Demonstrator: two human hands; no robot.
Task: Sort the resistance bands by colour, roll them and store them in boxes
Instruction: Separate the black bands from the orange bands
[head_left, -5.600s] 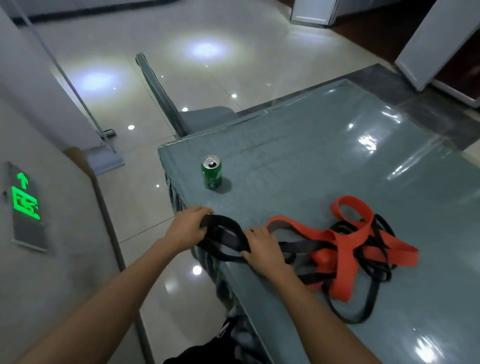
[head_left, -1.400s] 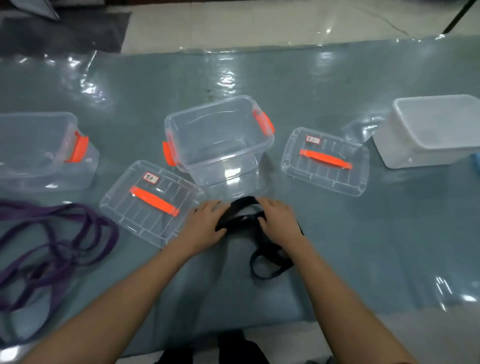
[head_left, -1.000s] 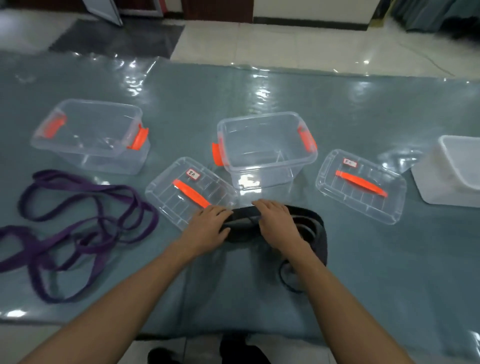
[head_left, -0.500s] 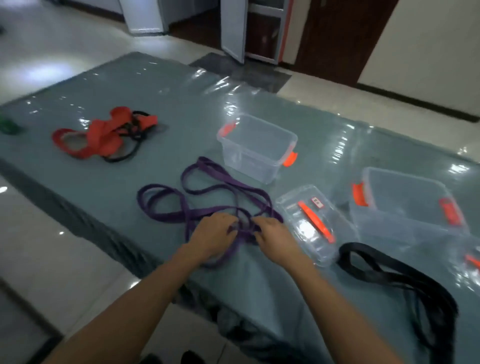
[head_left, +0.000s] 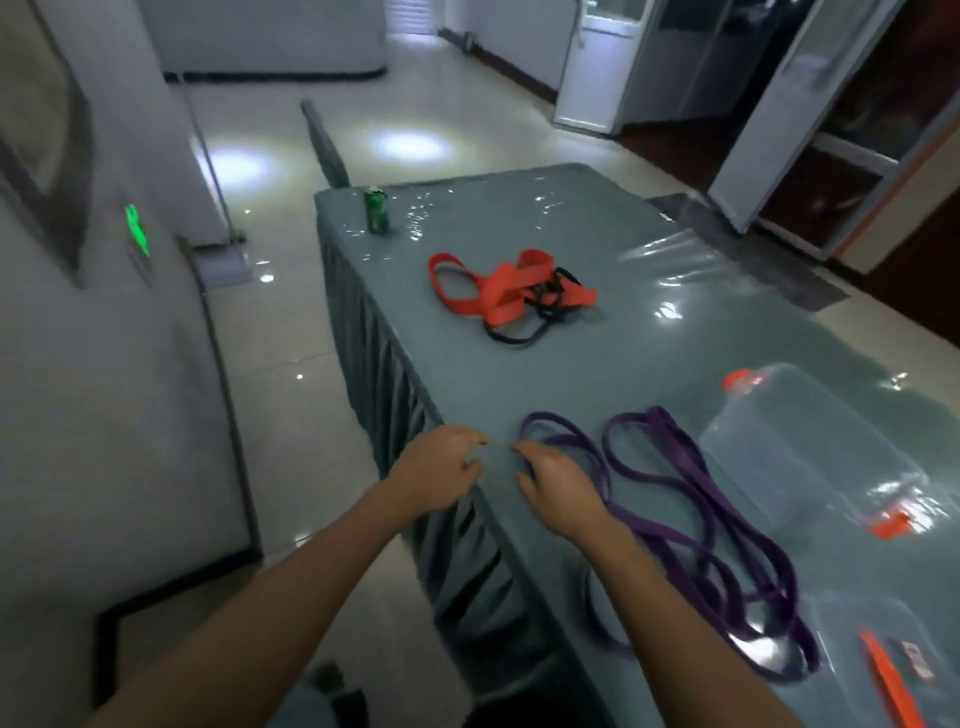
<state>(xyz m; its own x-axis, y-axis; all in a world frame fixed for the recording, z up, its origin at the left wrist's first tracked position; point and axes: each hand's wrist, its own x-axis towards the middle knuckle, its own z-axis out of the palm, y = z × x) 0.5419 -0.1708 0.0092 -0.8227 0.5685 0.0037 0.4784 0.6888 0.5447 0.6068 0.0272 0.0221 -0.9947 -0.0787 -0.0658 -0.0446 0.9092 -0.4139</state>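
purple resistance bands lie in long, loose loops on the table. our right hand sits at their near end with its fingers loosely curled over the first loop. the blur keeps us from telling whether it pinches the strap or only touches it. our left hand hovers just beside it at the table's edge, fingers loosely curled, holding nothing.

from the right hand the loops stretch away to our right along the table's length, overlapping one another. just beyond them stands a clear box with orange latches, its lid off; through its walls only the table cover shows. a clear lid with an orange handle lies flat by the far end of the loops.

well apart, further up the table, orange bands lie tangled with a black band. near the far corner stands a green can, and behind that corner a chair.
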